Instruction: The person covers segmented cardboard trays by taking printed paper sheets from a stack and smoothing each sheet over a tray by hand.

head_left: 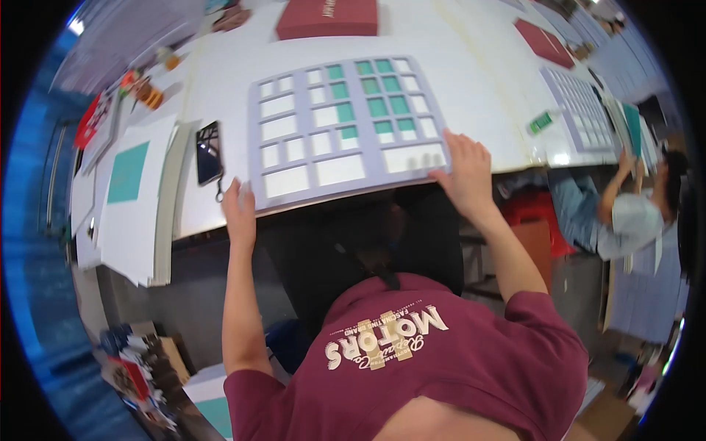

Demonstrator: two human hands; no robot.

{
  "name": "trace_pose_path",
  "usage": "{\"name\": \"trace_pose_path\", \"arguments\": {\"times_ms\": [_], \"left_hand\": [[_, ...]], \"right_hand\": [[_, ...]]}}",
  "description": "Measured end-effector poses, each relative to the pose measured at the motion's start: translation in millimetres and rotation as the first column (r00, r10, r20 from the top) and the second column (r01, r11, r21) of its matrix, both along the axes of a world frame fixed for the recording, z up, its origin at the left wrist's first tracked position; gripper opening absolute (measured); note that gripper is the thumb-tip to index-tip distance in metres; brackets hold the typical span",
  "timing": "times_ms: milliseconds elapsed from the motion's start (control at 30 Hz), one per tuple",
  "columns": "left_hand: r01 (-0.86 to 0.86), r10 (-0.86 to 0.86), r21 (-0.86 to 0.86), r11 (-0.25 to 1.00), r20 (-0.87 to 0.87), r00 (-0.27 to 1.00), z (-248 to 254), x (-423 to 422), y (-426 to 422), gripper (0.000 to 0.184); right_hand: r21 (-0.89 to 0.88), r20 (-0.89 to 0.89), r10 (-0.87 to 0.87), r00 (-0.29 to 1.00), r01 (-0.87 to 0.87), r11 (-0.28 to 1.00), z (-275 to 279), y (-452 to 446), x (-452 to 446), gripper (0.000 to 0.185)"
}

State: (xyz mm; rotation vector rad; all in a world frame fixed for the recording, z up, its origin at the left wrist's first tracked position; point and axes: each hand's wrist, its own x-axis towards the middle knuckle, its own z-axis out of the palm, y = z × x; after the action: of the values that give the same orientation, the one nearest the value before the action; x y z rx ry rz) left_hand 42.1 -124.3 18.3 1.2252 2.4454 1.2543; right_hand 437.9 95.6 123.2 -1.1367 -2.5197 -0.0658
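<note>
Bright, pale light with its source out of view washes over the white table, shadows darken beneath it, and 1 circular fisheye view bends softly blurred edges into black corners.

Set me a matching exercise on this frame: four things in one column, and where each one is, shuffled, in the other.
Things
1. phone
2. large red box
3. left hand
4. small green packet

Places
A. at the near left corner of the large divided tray
B. on the table, to the right of that tray
C. between the stack of sheets and that tray
D. beyond that tray, at its far side

Right pairs: 1-C, 2-D, 3-A, 4-B
</note>
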Motion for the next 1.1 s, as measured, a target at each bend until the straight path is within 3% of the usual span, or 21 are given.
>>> {"name": "trace_pose_path", "arguments": {"times_ms": [100,167,233,567,667,833,867,933,967,1033,1100], "left_hand": [[0.026,-0.077,-0.179,0.983,-0.284,0.956,23,31,-24,0.062],[0.029,-0.114,-0.262,0.965,-0.316,0.942,30,39,-26,0.063],[0.017,-0.134,-0.289,0.957,-0.390,0.911,29,39,-21,0.060],[0.079,-0.213,-0.303,0.950,-0.440,0.872,42,31,-1,0.041],[0.081,-0.196,-0.247,0.966,-0.483,0.853,47,39,-1,0.037],[-0.001,-0.114,-0.248,0.969,-0.449,0.886,39,40,-2,0.042],[0.038,-0.131,-0.223,0.974,-0.420,0.898,40,38,-5,0.043],[0.132,-0.234,-0.279,0.951,-0.374,0.897,47,26,-15,0.049],[0.057,-0.161,-0.244,0.968,-0.434,0.886,56,18,-22,0.052],[-0.153,0.020,-0.191,0.970,-0.561,0.828,74,-7,-42,0.055],[-0.414,0.234,-0.148,0.898,-0.636,0.736,91,-51,-73,0.055]], "right_hand": [[-0.125,-0.076,-0.108,0.991,0.098,0.987,-42,24,56,0.072],[-0.209,-0.122,-0.107,0.987,0.080,0.975,-60,29,78,0.067],[-0.161,-0.127,-0.056,0.990,0.035,0.986,-65,25,76,0.061],[-0.038,-0.259,0.026,0.965,-0.037,0.999,-79,31,54,0.025],[0.003,-0.270,0.042,0.962,-0.043,0.999,-89,35,57,0.024],[-0.117,-0.313,-0.004,0.950,-0.035,0.993,-92,39,56,0.025],[-0.177,-0.356,-0.017,0.934,-0.049,0.983,-91,38,55,0.024],[-0.174,-0.256,0.063,0.965,-0.110,0.979,-88,45,62,0.031],[-0.146,-0.157,0.116,0.981,-0.139,0.979,-82,47,66,0.044],[-0.123,-0.153,0.090,0.984,-0.109,0.986,-89,55,75,0.063],[-0.176,-0.205,0.059,0.977,-0.096,0.980,-101,78,89,0.060]]}}
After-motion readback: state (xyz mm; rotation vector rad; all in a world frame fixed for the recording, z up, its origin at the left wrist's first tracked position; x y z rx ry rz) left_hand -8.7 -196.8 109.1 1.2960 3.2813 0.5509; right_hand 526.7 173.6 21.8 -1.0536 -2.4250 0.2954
